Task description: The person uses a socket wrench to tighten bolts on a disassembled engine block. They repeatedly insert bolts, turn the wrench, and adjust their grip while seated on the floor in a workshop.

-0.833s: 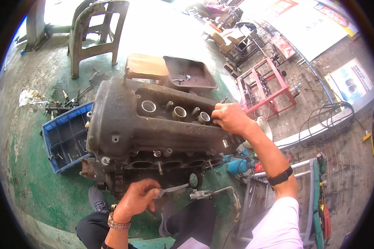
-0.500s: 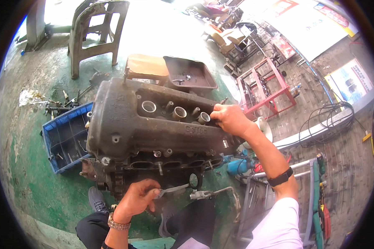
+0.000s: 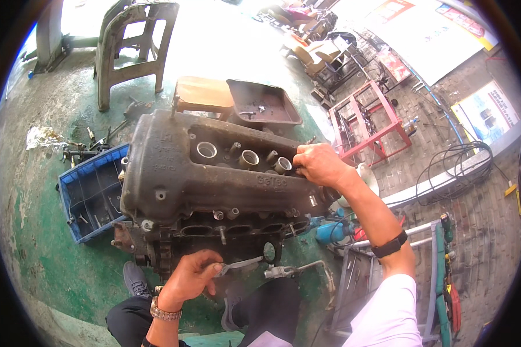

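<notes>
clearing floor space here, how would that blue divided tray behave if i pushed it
The blue divided tray looks like thin-walled plastic, so probably light and slightly flexible. Small parts lying in it would likely slide or rattle. The engine partly hides its right side, so it might snag there.

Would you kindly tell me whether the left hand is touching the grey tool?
Touching: the head view shows the left hand pinching one end of the grey tool, the rest jutting out rightward.

Engine (image 3: 226, 182) brownish-black; tool (image 3: 243, 264) grey; crate (image 3: 95, 162) blue; frame (image 3: 377, 135) red; floor (image 3: 46, 231) patchy green; sleeve (image 3: 385, 315) pinkish-white.
</notes>
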Demonstrator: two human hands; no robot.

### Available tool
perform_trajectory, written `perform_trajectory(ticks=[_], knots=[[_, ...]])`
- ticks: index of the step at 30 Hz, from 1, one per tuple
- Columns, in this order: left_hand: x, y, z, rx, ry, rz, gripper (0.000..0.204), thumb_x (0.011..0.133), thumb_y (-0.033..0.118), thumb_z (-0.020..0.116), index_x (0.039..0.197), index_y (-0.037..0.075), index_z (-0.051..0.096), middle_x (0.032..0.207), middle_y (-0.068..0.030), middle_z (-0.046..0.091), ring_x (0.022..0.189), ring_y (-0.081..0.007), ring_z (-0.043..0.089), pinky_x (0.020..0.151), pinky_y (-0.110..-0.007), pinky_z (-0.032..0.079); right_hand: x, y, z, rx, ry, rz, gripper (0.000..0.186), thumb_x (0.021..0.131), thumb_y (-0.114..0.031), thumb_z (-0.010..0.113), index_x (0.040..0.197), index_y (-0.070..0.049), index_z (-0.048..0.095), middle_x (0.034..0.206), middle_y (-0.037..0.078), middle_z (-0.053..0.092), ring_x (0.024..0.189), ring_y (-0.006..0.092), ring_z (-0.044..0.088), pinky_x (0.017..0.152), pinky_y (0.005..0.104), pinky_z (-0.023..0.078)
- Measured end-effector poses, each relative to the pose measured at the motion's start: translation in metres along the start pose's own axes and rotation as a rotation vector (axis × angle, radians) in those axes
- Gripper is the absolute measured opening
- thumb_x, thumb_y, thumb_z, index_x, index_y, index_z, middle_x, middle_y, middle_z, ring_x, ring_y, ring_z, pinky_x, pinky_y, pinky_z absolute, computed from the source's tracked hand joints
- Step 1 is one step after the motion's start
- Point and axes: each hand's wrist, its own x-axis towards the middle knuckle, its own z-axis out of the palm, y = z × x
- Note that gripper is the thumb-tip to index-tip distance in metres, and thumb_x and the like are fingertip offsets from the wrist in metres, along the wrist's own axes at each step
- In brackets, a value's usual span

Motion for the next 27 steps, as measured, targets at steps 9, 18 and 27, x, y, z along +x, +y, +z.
perform_trajectory(ticks=[9, 18, 27], knots=[[-0.003, 0.002, 0.001, -0.012, -0.003, 0.005, 0.019, 0.100, 0.013, 0.065, 0.110, -0.003, 0.063, 0.085, -0.0044, 0.065, 0.057, -0.0099, 0.065, 0.049, -0.024, 0.049, 0.005, -0.008, 0.004, -0.088, -0.048, 0.122, 0.010, 0.077, -0.016, 0.064, 0.074, -0.008, 0.068, 0.081, 0.013, 0.068, 0.082, 0.0348, 0.069, 0.074, 0.0461, 0.055], [-0.004, 0.002, 0.001, -0.007, 0.001, 0.018, 0.021, 0.099, 0.015, 0.066, 0.111, -0.003, 0.063, 0.084, -0.0046, 0.065, 0.057, -0.0101, 0.066, 0.047, -0.023, 0.046, -0.006, -0.004, 0.001, 0.058, -0.016, 0.192, 0.016, 0.076, -0.018, 0.076, 0.091, -0.013, 0.075, 0.089, 0.008, 0.067, 0.084, 0.0314, 0.068, 0.073, 0.0436, 0.053], [-0.001, 0.001, 0.001, 0.012, -0.001, 0.009, 0.021, 0.099, 0.014, 0.066, 0.111, -0.003, 0.063, 0.086, -0.0054, 0.065, 0.057, -0.0103, 0.066, 0.048, -0.023, 0.046, -0.009, 0.003, 0.008, 0.031, 0.024, 0.060, 0.015, 0.076, -0.013, 0.076, 0.090, -0.014, 0.073, 0.085, 0.006, 0.063, 0.082, 0.0305, 0.067, 0.070, 0.0430, 0.053]])
